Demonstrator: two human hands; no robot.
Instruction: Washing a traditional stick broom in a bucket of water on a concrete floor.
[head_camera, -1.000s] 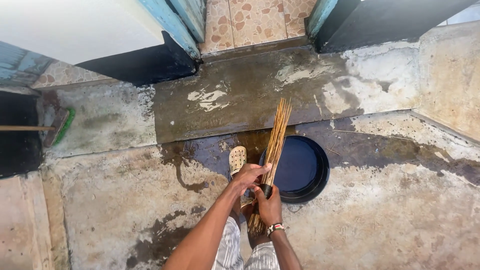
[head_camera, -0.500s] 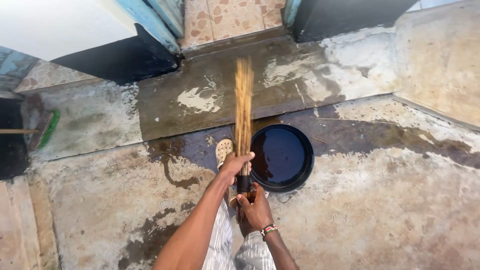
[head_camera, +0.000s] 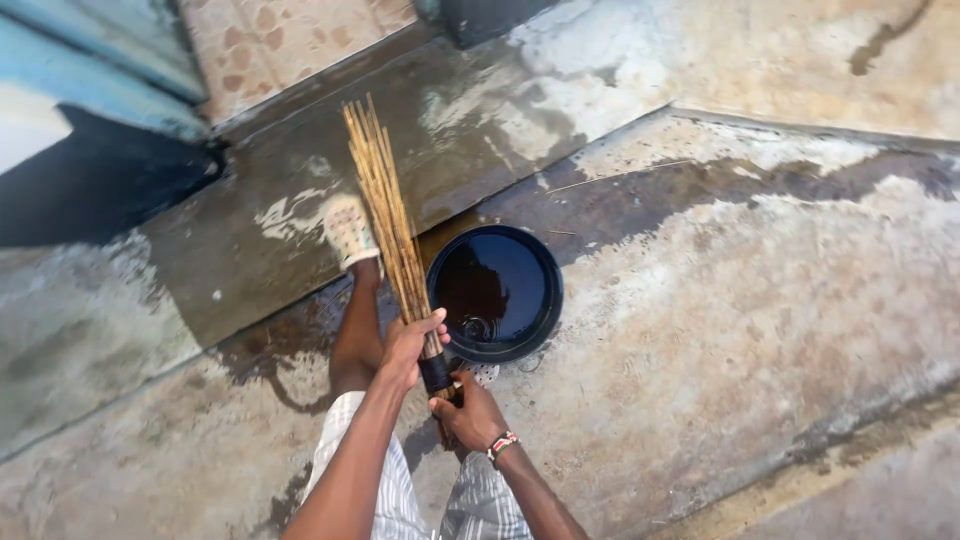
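Sunlight is falling across a rough, wet-stained grey concrete floor, which is meeting a raised step, patterned tiles and a blue-painted wall.

A wet, stained concrete floor bears a dark water-filled basin.

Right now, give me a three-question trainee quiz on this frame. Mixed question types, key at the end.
1. True or false: both hands grip the bundle of thin straw-coloured broom sticks.
2. Which hand sits higher on the bundle? A) left hand B) right hand
3. Fill in: the round dark plastic basin holds dark ____.

Key
1. True; the hands close on either side of the bundle's black binding band.
2. A; the left hand holds above the band, the right hand below it, near the butt end.
3. Water; the basin stands on the wet concrete floor just right of the bundle.
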